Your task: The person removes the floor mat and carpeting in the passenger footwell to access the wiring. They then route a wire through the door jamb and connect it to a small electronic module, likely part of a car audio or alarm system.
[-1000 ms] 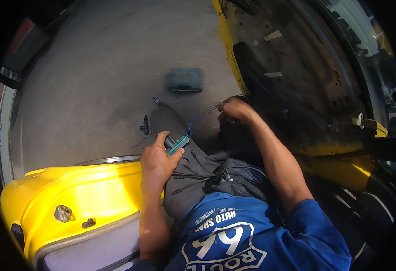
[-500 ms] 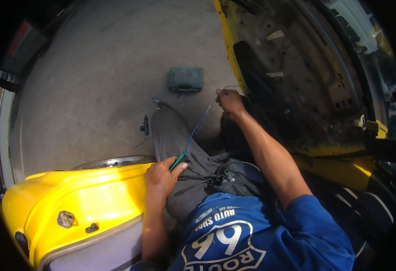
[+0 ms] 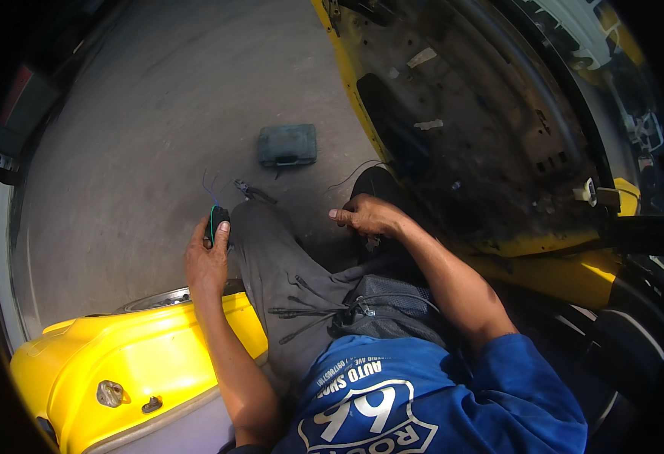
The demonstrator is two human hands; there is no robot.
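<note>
In my left hand (image 3: 207, 253), off to the left beside my grey-trousered leg (image 3: 279, 265), is a small black device (image 3: 218, 217) with green trim, its thin blue wires (image 3: 212, 185) sticking up. My right hand (image 3: 366, 216) is curled over the dark right leg, thumb pointing left. Something small shows below its fingers, too indistinct to make out. A thin dark wire (image 3: 347, 179) lies loose on the floor above that hand. A small metal clip or tool (image 3: 243, 185) is near the left knee. Several black cable ends (image 3: 302, 310) hang from a dark mesh bag (image 3: 385, 299) on my lap.
A dark plastic case (image 3: 286, 144) lies on the concrete floor (image 3: 120, 151). A yellow car door (image 3: 120, 348) is at lower left, with a wheel rim (image 3: 158, 301) beyond. A yellow-edged panel with a dark inner face (image 3: 468, 151) stands along the right.
My left hand has moved left and away from me with the device, whose blue wire is no longer by my right hand. My right hand has come lower. The view has shifted slightly.
</note>
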